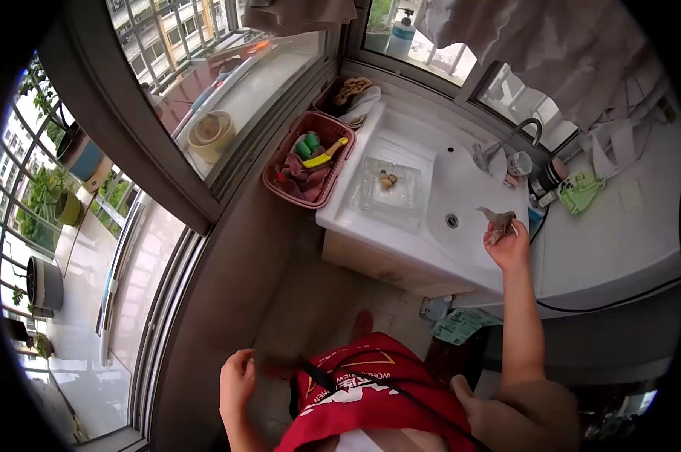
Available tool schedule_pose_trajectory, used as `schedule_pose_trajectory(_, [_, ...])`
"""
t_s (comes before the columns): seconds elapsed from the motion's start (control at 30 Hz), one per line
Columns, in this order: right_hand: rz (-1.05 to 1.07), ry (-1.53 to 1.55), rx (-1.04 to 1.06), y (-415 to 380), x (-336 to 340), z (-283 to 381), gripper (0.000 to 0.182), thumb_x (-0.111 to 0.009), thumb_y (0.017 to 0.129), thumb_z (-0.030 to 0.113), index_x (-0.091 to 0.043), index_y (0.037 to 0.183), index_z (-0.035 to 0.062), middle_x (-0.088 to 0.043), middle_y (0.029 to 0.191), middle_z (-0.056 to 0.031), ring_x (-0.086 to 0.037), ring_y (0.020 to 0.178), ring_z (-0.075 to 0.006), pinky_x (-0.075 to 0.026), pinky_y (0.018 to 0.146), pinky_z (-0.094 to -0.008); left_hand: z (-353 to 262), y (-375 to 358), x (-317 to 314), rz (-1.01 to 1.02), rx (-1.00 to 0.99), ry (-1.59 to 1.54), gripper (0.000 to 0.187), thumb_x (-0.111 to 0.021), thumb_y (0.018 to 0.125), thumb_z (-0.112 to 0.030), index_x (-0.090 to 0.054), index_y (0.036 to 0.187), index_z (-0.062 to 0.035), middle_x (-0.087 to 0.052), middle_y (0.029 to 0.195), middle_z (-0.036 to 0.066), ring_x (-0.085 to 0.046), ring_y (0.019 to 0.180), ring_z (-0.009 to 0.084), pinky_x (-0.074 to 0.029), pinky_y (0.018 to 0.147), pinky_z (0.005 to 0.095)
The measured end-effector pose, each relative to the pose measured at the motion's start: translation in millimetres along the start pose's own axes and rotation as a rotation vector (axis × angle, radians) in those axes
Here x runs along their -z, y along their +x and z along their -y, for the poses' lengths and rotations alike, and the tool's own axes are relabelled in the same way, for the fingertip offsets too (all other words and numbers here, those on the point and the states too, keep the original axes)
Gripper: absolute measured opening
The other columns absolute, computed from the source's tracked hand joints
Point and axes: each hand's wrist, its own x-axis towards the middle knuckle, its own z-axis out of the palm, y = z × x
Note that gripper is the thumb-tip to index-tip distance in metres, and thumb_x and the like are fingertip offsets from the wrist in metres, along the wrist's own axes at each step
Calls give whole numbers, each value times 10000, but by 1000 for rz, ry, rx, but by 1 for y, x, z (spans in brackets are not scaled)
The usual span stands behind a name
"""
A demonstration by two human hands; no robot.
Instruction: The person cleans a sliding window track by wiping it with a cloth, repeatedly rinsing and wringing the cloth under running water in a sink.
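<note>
The right hand (508, 245) is reaching out over the edge of the white sink (461, 188), fingers pinching a small brownish scrap (498, 219) that is standing up a little above the fingertips. It looks thin, light and limp, perhaps a wet rag or a bit of paper; the view is too small to be sure. Such a thing is probably best held by a fold or corner, as it is being held here, since it may tear or drip if squeezed. The left hand (237, 382) is hanging low by the red shirt (370, 395), loosely curled and holding nothing. The counter (619, 226) beside the sink is smooth and white. A pink basket (310, 158) is sitting left of the basin under the windows of a narrow balcony laundry corner.
</note>
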Motion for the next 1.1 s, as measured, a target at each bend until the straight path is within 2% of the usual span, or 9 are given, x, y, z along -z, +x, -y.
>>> schedule_pose_trajectory(0.17, [-85, -267, -80, 118, 41, 40, 228, -639, 849, 321, -567, 967, 140, -614, 956, -31, -589, 852, -187, -453, 748, -365, -70, 26, -27, 48, -18, 20, 240, -552, 842, -88, -639, 1039, 17, -651, 881, 198, -636, 776, 303, -499, 740, 344])
schedule_pose_trajectory(0.3, [-92, -749, 83, 187, -1, 49, 167, -648, 842, 249, -587, 957, 145, -616, 786, -8, -586, 695, -146, -470, 588, -320, -75, 42, -32, 28, -47, 256, 244, -560, 825, -99, -641, 1025, 15, -652, 857, 194, -635, 766, 308, -502, 728, 367])
schedule_pose_trajectory(0.57, [-157, -1348, 385, 289, -79, 74, 604, -645, 705, 103, -375, 1224, -47, -562, 680, -114, -450, 421, -162, -309, 350, -302, -112, 98, -38, -42, -24, 238, 221, -551, 826, -104, -644, 996, 2, -644, 863, 188, -617, 798, 338, -492, 739, 398])
schedule_pose_trajectory(0.63, [-92, -1395, 175, 300, -76, 75, 651, -656, 690, 103, -394, 1270, -32, -595, 745, -121, -528, 510, -181, -388, 406, -325, -120, 106, -37, -38, -38, 240, 223, -555, 829, -110, -641, 1004, -2, -643, 864, 179, -616, 809, 340, -489, 745, 402])
schedule_pose_trajectory(0.7, [-122, -1522, 434, 296, -64, 59, 591, -644, 706, 103, -441, 1248, -13, -619, 816, -130, -595, 633, -211, -481, 537, -328, -122, 119, -37, -20, -26, 238, 222, -557, 831, -113, -641, 1005, -5, -643, 867, 177, -616, 810, 340, -489, 743, 406])
schedule_pose_trajectory(0.8, [-109, -1703, 405, 275, -47, 50, 597, -643, 729, 124, -456, 1284, 12, -619, 944, -139, -622, 775, -230, -518, 673, -318, -127, 144, -48, 20, -68, 280, 221, -559, 833, -118, -642, 1008, -12, -642, 873, 170, -616, 812, 338, -489, 739, 412])
schedule_pose_trajectory(0.9, [-40, -1437, 522, 272, -3, 39, 675, -645, 742, 140, -405, 1363, 28, -596, 1044, -151, -620, 796, -221, -527, 700, -313, -156, 171, -58, 89, -159, 310, 222, -559, 834, -121, -643, 1012, -19, -641, 880, 163, -619, 816, 335, -490, 739, 414])
schedule_pose_trajectory(0.97, [-132, -1160, 412, 253, 16, 22, 592, -620, 847, 182, -385, 1382, 92, -603, 840, -52, -562, 619, -136, -445, 486, -300, -183, 187, -69, 137, -191, 292, 223, -557, 835, -122, -643, 1015, -22, -641, 883, 160, -621, 818, 334, -491, 739, 415])
schedule_pose_trajectory(1.1, [-224, -88, -202, 216, 78, -8, 241, -572, 910, 239, -534, 1100, 94, -611, 888, -87, -584, 701, -194, -498, 605, -333, -234, 206, -110, 209, -357, 301, 236, -548, 844, -131, -638, 1036, -27, -640, 888, 164, -624, 833, 332, -492, 744, 419])
